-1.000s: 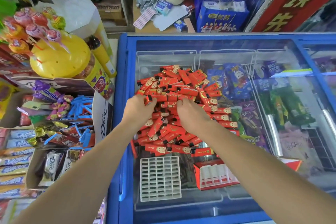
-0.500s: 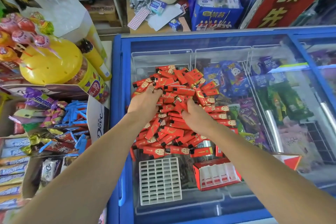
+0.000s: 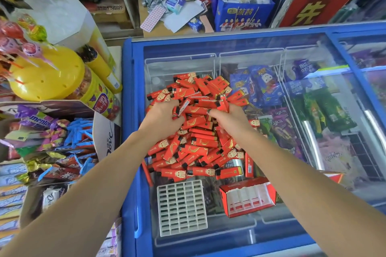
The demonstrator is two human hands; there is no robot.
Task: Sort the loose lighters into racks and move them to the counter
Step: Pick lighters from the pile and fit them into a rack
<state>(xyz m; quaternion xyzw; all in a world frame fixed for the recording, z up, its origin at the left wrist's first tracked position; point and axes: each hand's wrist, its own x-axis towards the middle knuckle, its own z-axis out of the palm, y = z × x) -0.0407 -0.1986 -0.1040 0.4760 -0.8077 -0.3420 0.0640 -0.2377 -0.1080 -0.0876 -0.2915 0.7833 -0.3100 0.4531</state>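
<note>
hands deep in the lighter heap

both hands were buried in the pile of red lighters (image 3: pixel 194 131) spread on the glass lid of the blue freezer (image 3: pixel 133 152). the left hand (image 3: pixel 161 118) and right hand (image 3: pixel 228 119) each had fingers curled round a clutch of lighters. this looked like the gathering step, sorting barely begun. the white rack (image 3: pixel 182 207) lay empty near the front edge, beside the red carton (image 3: pixel 248 196). next, a handful probably needed lifting clear, squaring up, and slotting into the rack.

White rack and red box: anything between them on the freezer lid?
Head view: nothing sits between the rack and the box, only bare lid glass with freezer goods showing through. The lighters lie farther back.
</note>
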